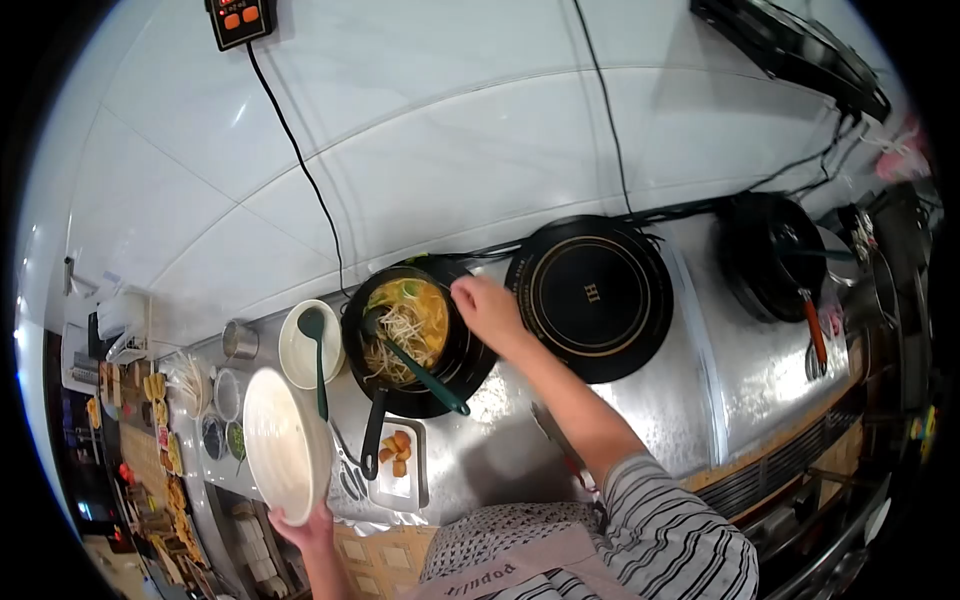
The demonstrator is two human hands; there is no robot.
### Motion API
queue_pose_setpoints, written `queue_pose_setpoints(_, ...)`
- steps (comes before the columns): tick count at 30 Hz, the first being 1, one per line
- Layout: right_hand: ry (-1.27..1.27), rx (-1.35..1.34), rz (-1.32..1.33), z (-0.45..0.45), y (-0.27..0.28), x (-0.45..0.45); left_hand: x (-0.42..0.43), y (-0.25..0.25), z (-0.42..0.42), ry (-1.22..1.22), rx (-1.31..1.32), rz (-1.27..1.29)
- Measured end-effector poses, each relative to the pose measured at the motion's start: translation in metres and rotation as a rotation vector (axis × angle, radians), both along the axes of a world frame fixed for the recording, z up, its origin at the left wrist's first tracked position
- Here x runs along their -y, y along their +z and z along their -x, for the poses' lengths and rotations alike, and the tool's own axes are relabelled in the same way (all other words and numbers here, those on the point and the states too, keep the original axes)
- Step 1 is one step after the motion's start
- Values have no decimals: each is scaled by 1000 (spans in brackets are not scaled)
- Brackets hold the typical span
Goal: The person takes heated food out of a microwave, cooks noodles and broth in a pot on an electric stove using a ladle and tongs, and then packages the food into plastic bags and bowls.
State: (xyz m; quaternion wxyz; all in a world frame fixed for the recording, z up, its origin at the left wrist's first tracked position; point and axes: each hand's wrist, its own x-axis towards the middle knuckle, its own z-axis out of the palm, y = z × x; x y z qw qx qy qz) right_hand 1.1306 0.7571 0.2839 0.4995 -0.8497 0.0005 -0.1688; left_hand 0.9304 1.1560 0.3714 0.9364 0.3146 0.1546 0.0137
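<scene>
My left hand point(305, 528) grips the rim of a white bowl point(285, 445), which is tipped so its pale inside shows. My right hand point(487, 312) is over the right edge of a black frying pan point(450, 345), its fingers curled in; what they hold, if anything, is hidden. Yellow-orange soup with bean sprouts point(403, 330) and some green bits fills the pan. A dark green spatula point(425, 375) rests in it, handle toward me. The pan's black handle point(374, 440) points toward me.
A black induction cooker point(590, 290) stands right of the pan. Left are a white bowl point(297, 355) with a green ladle point(315, 335), and a metal cup point(240, 340). Scissors point(350, 478) lie beside a tray point(422, 475) holding brown food pieces point(397, 452). Black pans point(775, 255) stand at right.
</scene>
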Motion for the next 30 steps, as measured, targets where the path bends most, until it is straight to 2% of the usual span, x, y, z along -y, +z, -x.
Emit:
queue_pose_setpoints(3,29,98,209,-89,-52,5,-13,-6,46,243,-159,-178)
queue_pose_setpoints(5,236,108,413,-128,-61,1,25,20,59,348,-296,-304)
queue_pose_setpoints(10,538,31,889,-181,-74,-33,35,30,101,317,-266,-312)
queue_pose_setpoints(13,485,-105,855,-190,-86,-49,39,30,114,285,-235,-411)
queue_pose_setpoints(15,426,-268,713,-184,-83,-41,46,35,121,306,-240,-437)
queue_pose_setpoints(16,412,-280,679,-175,-81,-31,50,36,124,324,-258,-440)
queue_pose_setpoints(17,439,-303,790,-163,-65,-22,43,31,133,368,-315,-345)
queue_pose_setpoints(18,365,-294,786,-154,-69,-13,41,30,140,361,-354,-307)
queue_pose_setpoints(20,244,-184,664,-134,-43,1,30,18,156,333,-370,-277)
queue_pose_setpoints(21,206,-136,429,-113,-10,1,33,19,157,289,-334,-232)
queue_pose_setpoints(22,176,-27,229,-105,-7,-1,33,17,161,290,-331,-234)
queue_pose_setpoints(23,247,-76,-26,-96,0,-8,32,13,163,276,-324,-238)
queue_pose_setpoints(24,354,-299,-71,-88,13,-16,29,10,165,270,-325,-241)
queue_pose_setpoints(27,502,-260,131,-57,22,-38,28,7,186,242,-331,-229)
queue_pose_setpoints(28,390,84,542,-42,14,-39,29,7,185,228,-323,-220)
queue_pose_setpoints(29,402,-85,635,-8,49,-45,35,9,186,214,-244,-239)
queue_pose_setpoints(30,416,-62,570,19,57,-47,40,8,192,213,-230,-246)
